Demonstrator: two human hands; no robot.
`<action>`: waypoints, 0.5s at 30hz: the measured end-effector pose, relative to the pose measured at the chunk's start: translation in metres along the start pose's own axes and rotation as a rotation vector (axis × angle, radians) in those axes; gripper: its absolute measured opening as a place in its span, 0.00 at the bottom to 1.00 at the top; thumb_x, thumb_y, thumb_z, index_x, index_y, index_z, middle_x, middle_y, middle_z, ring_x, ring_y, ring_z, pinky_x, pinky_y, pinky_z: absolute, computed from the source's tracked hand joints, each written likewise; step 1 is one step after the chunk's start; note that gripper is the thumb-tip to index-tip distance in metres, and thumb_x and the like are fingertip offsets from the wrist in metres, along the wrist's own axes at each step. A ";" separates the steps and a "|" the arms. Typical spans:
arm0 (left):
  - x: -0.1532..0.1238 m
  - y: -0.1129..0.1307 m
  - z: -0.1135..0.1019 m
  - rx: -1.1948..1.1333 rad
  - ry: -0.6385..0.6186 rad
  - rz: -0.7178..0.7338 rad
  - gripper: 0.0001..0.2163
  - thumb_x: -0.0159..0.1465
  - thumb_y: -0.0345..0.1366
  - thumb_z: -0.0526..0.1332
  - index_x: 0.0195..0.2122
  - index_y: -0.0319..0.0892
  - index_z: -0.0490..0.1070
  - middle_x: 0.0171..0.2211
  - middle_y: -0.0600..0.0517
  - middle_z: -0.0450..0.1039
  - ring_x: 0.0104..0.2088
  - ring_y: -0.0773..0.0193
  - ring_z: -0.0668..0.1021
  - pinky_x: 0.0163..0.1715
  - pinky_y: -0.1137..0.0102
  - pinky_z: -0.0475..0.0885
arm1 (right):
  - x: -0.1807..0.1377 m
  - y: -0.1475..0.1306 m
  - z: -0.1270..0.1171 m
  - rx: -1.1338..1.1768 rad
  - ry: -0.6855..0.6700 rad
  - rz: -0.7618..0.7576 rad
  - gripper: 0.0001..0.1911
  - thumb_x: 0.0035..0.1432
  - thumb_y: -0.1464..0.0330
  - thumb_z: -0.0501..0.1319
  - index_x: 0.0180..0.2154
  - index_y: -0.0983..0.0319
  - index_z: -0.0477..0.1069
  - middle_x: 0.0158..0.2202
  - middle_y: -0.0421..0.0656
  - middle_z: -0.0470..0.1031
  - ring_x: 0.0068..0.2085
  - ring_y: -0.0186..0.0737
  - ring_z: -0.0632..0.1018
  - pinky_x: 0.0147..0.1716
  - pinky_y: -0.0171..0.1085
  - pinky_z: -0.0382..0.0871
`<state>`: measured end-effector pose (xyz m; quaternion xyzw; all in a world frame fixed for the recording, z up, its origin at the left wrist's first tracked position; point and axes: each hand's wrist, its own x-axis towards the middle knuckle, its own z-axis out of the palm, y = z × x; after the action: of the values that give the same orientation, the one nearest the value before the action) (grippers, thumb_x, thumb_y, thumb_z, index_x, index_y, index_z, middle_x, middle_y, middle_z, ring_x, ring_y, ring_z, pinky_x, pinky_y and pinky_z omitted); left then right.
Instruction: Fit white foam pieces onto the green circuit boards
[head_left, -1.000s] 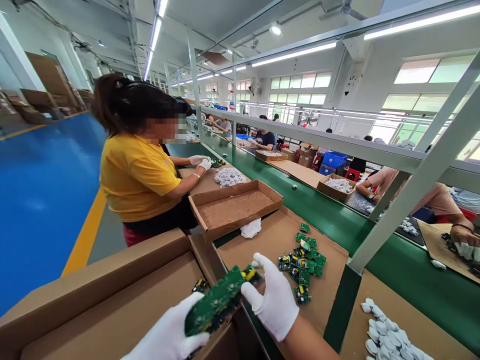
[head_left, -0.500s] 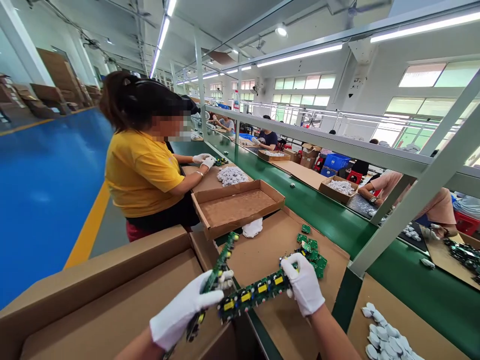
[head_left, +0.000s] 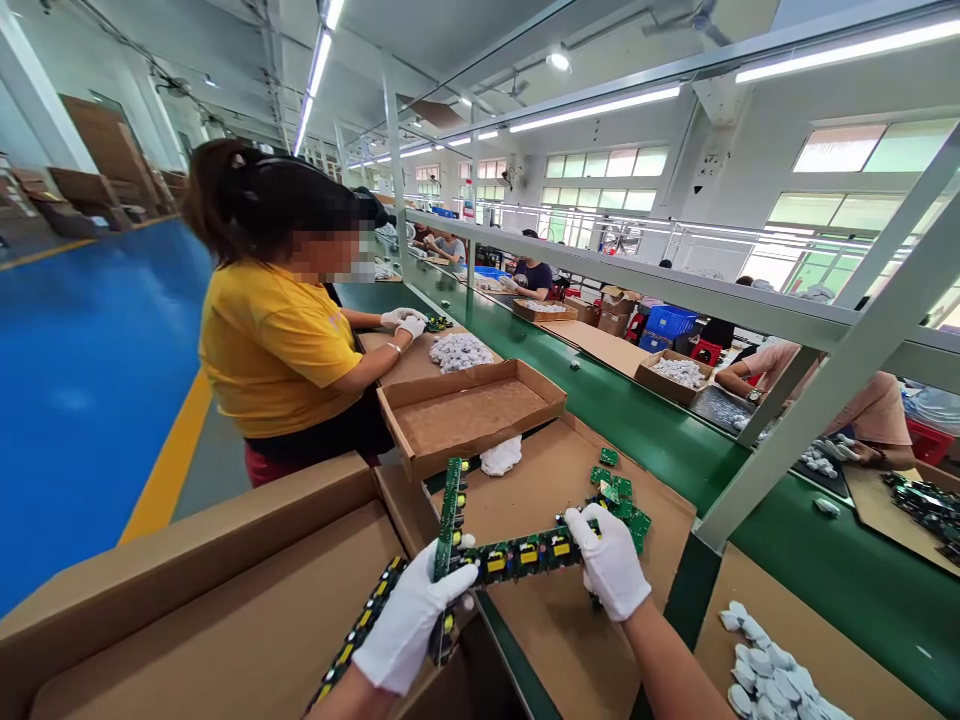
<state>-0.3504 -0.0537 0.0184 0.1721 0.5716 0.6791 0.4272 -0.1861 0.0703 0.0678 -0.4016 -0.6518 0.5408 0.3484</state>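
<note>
Both my hands wear white gloves. My left hand (head_left: 412, 625) is closed round a long green circuit-board strip (head_left: 448, 515) that stands nearly upright; another strip (head_left: 356, 635) hangs below it over a large cardboard box (head_left: 187, 610). My right hand (head_left: 611, 565) grips the right end of a second strip (head_left: 525, 555) with yellow parts, held level between the hands. Just behind my right hand a pile of small green boards (head_left: 619, 495) lies on a cardboard sheet (head_left: 555, 640).
A co-worker in a yellow shirt (head_left: 274, 345) works at the left beside an open shallow cardboard tray (head_left: 469, 410). White plastic parts (head_left: 772, 680) lie at the lower right. A green conveyor belt (head_left: 660, 420) and a slanted metal post (head_left: 825, 375) run alongside; other workers sit opposite.
The single panel I held has been split into strips. My right hand has drawn one strip off to the right, and my left hand has turned its strip upright.
</note>
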 end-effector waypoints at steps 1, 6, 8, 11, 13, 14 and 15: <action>0.003 -0.001 0.003 -0.018 -0.003 -0.015 0.24 0.40 0.38 0.72 0.38 0.39 0.68 0.26 0.55 0.72 0.18 0.71 0.71 0.17 0.75 0.66 | 0.001 0.000 -0.001 0.008 -0.024 0.027 0.26 0.47 0.45 0.59 0.19 0.59 0.55 0.15 0.32 0.55 0.14 0.27 0.61 0.09 0.28 0.51; 0.019 -0.007 0.012 -0.133 0.012 -0.197 0.20 0.45 0.35 0.69 0.39 0.41 0.67 0.27 0.53 0.73 0.22 0.67 0.75 0.16 0.77 0.65 | 0.018 0.006 -0.009 -0.003 -0.101 0.116 0.28 0.55 0.41 0.40 0.21 0.57 0.55 0.11 0.33 0.57 0.08 0.30 0.55 0.07 0.32 0.49; 0.025 -0.007 0.014 -0.147 0.061 -0.226 0.18 0.48 0.34 0.67 0.40 0.42 0.66 0.27 0.52 0.73 0.23 0.67 0.76 0.15 0.78 0.64 | 0.031 0.007 -0.016 -0.042 -0.039 0.077 0.28 0.55 0.42 0.40 0.23 0.58 0.57 0.14 0.36 0.64 0.11 0.32 0.61 0.09 0.32 0.53; 0.031 -0.007 0.019 -0.119 0.087 -0.126 0.17 0.47 0.33 0.68 0.38 0.42 0.66 0.27 0.53 0.72 0.25 0.66 0.76 0.16 0.78 0.66 | 0.045 0.007 -0.024 -0.143 0.076 -0.056 0.23 0.50 0.45 0.53 0.30 0.59 0.65 0.31 0.44 0.74 0.29 0.39 0.75 0.23 0.34 0.66; 0.033 -0.009 0.025 -0.086 0.064 -0.048 0.19 0.45 0.35 0.69 0.38 0.41 0.66 0.26 0.54 0.71 0.24 0.66 0.76 0.17 0.77 0.67 | 0.045 0.005 -0.023 -0.220 0.130 -0.143 0.21 0.46 0.49 0.60 0.34 0.59 0.68 0.39 0.46 0.74 0.40 0.42 0.74 0.36 0.36 0.66; 0.033 -0.010 0.029 -0.067 0.052 -0.019 0.20 0.45 0.36 0.70 0.38 0.41 0.65 0.26 0.55 0.70 0.23 0.67 0.75 0.16 0.77 0.66 | 0.043 0.005 -0.020 -0.256 0.144 -0.170 0.20 0.45 0.51 0.62 0.34 0.59 0.69 0.38 0.44 0.74 0.41 0.42 0.73 0.39 0.36 0.65; 0.033 -0.012 0.033 -0.049 0.044 0.009 0.21 0.44 0.37 0.70 0.38 0.40 0.65 0.25 0.56 0.70 0.21 0.68 0.74 0.16 0.77 0.66 | 0.041 0.005 -0.016 -0.287 0.151 -0.184 0.18 0.46 0.52 0.63 0.31 0.59 0.69 0.34 0.42 0.73 0.38 0.42 0.72 0.39 0.37 0.64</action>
<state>-0.3408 -0.0073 0.0086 0.1495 0.5632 0.6984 0.4156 -0.1891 0.1143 0.0661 -0.4252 -0.7283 0.3767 0.3833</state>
